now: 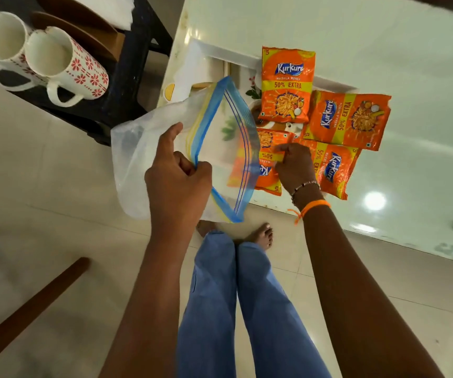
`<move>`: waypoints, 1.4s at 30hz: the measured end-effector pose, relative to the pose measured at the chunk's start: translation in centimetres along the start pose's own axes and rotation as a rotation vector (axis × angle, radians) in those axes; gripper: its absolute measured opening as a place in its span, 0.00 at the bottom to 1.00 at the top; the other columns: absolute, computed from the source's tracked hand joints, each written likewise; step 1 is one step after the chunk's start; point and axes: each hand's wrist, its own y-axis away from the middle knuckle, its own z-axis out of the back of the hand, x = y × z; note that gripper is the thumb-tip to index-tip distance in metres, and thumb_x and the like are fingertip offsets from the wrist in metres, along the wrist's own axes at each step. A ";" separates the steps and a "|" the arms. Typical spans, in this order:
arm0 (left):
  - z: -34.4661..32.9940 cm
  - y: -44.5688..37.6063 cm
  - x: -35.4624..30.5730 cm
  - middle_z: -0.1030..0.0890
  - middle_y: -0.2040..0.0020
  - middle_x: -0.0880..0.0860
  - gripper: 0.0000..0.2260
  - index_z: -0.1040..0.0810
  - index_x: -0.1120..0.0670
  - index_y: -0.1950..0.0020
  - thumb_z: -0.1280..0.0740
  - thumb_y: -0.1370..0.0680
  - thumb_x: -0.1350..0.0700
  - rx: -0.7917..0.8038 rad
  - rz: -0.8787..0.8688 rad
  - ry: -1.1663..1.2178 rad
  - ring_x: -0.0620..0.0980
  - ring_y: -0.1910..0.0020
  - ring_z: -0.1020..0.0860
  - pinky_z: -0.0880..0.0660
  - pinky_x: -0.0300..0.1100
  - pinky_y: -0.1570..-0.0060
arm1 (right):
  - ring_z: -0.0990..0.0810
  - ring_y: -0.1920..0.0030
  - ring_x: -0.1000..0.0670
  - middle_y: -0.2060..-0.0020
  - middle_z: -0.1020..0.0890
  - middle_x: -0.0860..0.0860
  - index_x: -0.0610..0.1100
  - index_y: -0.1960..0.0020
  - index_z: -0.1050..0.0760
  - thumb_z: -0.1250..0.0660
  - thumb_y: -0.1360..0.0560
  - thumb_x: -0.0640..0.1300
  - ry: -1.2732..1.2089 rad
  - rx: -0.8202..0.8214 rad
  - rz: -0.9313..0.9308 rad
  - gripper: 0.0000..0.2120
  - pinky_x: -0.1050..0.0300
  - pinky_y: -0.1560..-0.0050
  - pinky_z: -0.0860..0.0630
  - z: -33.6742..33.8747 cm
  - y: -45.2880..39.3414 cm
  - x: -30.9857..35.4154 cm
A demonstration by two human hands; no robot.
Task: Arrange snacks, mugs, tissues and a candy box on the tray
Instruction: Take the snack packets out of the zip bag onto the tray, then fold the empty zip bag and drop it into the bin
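Several orange Kurkure snack packets lie on a white tray (236, 54) with a flower print, set on the pale table. One packet (286, 85) lies at the back, another (348, 118) to its right, a third (334, 170) near the table's front edge. My right hand (294, 166) pinches the top edge of a fourth packet (267, 159), which is partly behind a clear zip bag (219, 148) with a blue seal. My left hand (177, 175) grips the open mouth of that bag. Two white mugs (64, 64) with red flowers lie on their sides at the upper left.
The mugs rest on a dark stool (127, 85) beside brown plates (83, 31) and white tissue (119, 9). The table's front edge (383, 236) runs diagonally to the right. My legs and bare feet stand on the tiled floor. A brown wooden bar (31, 304) crosses the lower left.
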 end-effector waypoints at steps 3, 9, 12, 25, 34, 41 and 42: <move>-0.6 0.4 0.1 0.22 0.69 0.52 0.26 0.34 0.49 0.32 0.33 0.29 0.60 0.019 0.019 0.008 0.50 0.67 0.20 0.23 0.34 0.62 | 0.25 0.46 0.45 0.43 0.24 0.39 0.38 0.49 0.23 0.39 0.31 0.26 -0.005 -0.143 0.056 0.15 0.71 0.51 0.31 0.3 3.5 -0.9; -2.1 1.4 -0.5 0.22 0.75 0.42 0.25 0.36 0.49 0.34 0.34 0.29 0.62 0.076 0.101 0.176 0.47 0.71 0.18 0.21 0.43 0.54 | 0.24 0.53 0.52 0.50 0.23 0.45 0.44 0.47 0.29 0.26 0.36 0.31 -0.464 0.451 -0.173 0.22 0.61 0.52 0.26 -2.4 11.4 -2.0; -3.8 2.0 -1.1 0.22 0.74 0.43 0.28 0.38 0.49 0.31 0.33 0.28 0.64 0.142 0.186 0.382 0.44 0.73 0.19 0.20 0.43 0.57 | 0.22 0.56 0.57 0.54 0.20 0.42 0.42 0.45 0.28 0.26 0.37 0.31 -0.654 0.403 -0.128 0.23 0.67 0.55 0.27 -4.7 12.1 -0.4; -2.3 -5.4 2.9 0.28 0.35 0.45 0.33 0.34 0.50 0.29 0.32 0.31 0.40 0.464 0.357 0.136 0.45 0.37 0.30 0.34 0.39 0.40 | 0.15 0.59 0.54 0.64 0.14 0.53 0.49 0.62 0.22 0.39 0.29 0.42 -1.077 0.386 -0.091 0.09 0.56 0.55 0.19 6.3 7.2 -2.4; -6.0 -4.9 0.8 0.16 0.68 0.48 0.06 0.23 0.56 0.59 0.38 0.24 0.57 0.726 0.241 0.439 0.44 0.65 0.18 0.22 0.36 0.61 | 0.17 0.66 0.55 0.65 0.17 0.50 0.48 0.37 0.34 0.40 0.25 0.33 -0.995 0.103 -0.245 0.19 0.60 0.60 0.18 10.4 6.6 -5.1; -9.0 -4.8 -3.8 0.26 0.38 0.57 0.31 0.40 0.43 0.30 0.41 0.25 0.72 0.776 -0.139 0.255 0.45 0.56 0.22 0.22 0.36 0.57 | 0.25 0.64 0.57 0.59 0.26 0.47 0.42 0.37 0.28 0.40 0.30 0.23 -0.601 -0.305 -0.067 0.26 0.69 0.58 0.26 13.1 8.5 -7.0; -9.2 -4.9 -4.2 0.28 0.37 0.54 0.32 0.38 0.42 0.30 0.40 0.26 0.71 0.841 -0.228 0.164 0.43 0.53 0.23 0.24 0.36 0.52 | 0.26 0.61 0.57 0.57 0.26 0.47 0.44 0.36 0.28 0.37 0.30 0.26 -0.533 -0.318 -0.052 0.25 0.71 0.56 0.28 13.5 8.7 -7.3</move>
